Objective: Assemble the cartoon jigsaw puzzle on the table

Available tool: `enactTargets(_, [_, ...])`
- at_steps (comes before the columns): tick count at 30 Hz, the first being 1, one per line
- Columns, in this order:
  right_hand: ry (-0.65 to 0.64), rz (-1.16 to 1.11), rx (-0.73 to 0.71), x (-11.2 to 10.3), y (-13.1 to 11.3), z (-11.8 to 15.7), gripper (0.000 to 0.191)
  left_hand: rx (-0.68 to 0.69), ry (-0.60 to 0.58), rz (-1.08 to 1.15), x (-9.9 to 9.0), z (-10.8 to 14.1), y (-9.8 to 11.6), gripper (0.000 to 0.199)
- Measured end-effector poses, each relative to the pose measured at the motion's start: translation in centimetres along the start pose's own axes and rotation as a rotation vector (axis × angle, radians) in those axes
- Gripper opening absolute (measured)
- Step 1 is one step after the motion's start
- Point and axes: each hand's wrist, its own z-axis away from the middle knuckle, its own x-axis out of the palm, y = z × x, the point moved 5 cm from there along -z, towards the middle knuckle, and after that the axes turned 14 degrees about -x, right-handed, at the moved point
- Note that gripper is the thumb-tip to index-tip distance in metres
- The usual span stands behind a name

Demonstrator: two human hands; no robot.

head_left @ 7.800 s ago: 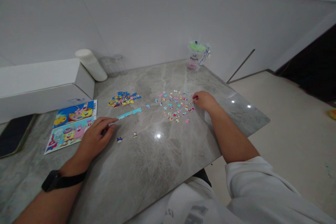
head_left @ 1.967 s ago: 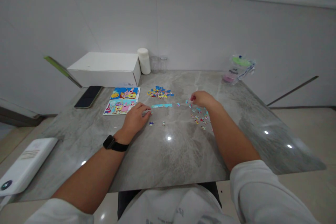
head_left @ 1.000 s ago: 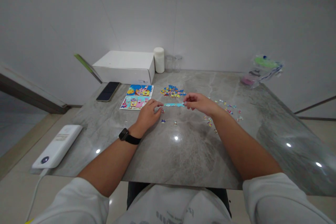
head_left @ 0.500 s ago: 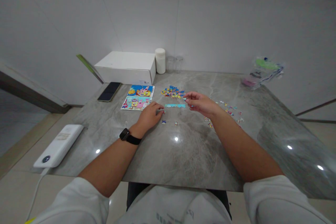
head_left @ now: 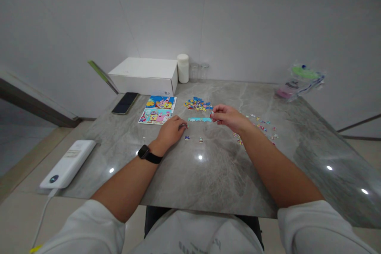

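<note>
My right hand (head_left: 228,117) pinches a small puzzle piece (head_left: 211,115) at the right end of a joined light-blue puzzle strip (head_left: 199,119). My left hand (head_left: 172,130) rests on the table with its fingers drawn together at a small piece (head_left: 187,126), below the strip's left end. Two loose pieces lie nearer me, a blue one (head_left: 187,138) and a pale one (head_left: 201,140). Behind the strip is a pile of blue and yellow pieces (head_left: 198,104). Scattered pieces (head_left: 262,127) lie right of my right hand. A printed picture sheet (head_left: 156,116) lies left of the strip.
A phone (head_left: 125,103), a white box (head_left: 144,75), a white bottle (head_left: 183,69) and two clear glasses (head_left: 204,72) stand or lie at the back. A plastic bag (head_left: 299,83) is at the back right, a white power bank (head_left: 68,164) at the left edge.
My right hand has turned slightly, and a reddish piece now shows at its fingertips. The fingers of my left hand have closed together at the small piece. The view has shifted slightly.
</note>
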Motion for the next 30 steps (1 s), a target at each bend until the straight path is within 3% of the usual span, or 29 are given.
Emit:
enactTargets(5, [-0.038,0.104,-0.099,0.7,-1.4,-0.5,0.039,-0.026,-0.016,-0.036,0.1,-0.1,0.4,0.018])
enactTargets(9, [-0.069,0.238,-0.183,2.1,-2.0,-3.0,0.030,-0.025,-0.018,-0.030,0.0,-0.2,0.6,0.018])
enactTargets(16, [-0.132,0.542,-0.285,5.9,0.6,-7.7,0.009,-0.042,-0.027,-0.040,0.1,-0.1,0.8,0.018])
enactTargets(22, [-0.235,0.775,-0.277,7.9,3.7,-7.1,0.011,-0.076,-0.035,-0.039,0.0,0.0,1.0,0.018])
enactTargets(30, [-0.308,0.884,-0.240,8.5,4.3,-6.6,0.011,-0.078,-0.034,-0.057,0.1,-0.1,1.0,0.017])
